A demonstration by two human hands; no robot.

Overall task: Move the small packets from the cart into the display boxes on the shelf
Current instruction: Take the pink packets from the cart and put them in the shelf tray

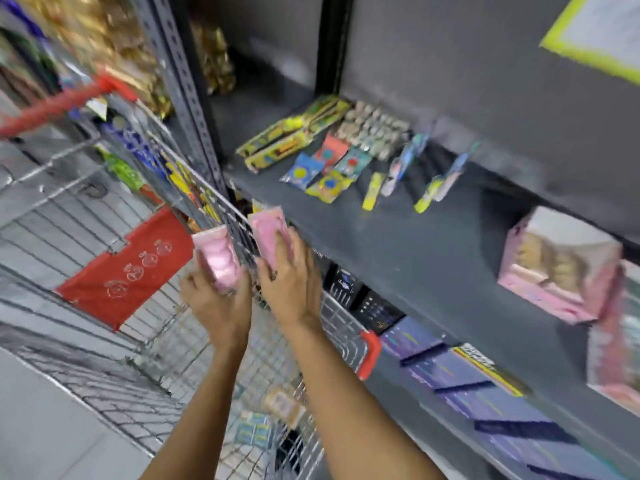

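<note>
Above the wire rim of the cart (221,199), two bundles of pink packets sit one in each hand: the left hand (218,299) holds the left bundle (216,258) with fingers curled round its lower end, and the right hand (292,282) clasps the right bundle (268,237) with fingers pressed flat along its side. Each grip takes the bundle low, probably so that the upper end stays free to slide into a box. Both bundles are clear of the basket and not yet at the shelf (398,244), whose front edge runs just beside the right hand. The pink display boxes (557,265) stand well apart to the right, one of them cut off by the frame edge, so the carry has far to go. Loose coloured sachets (322,171) lie farther back on the shelf. Motion blur smears everything; how many packets make up each bundle cannot be told, nor what is printed on them. The thumbs are hidden behind the bundles, and the cart's floor shows only a few indistinct items past the forearms.
</note>
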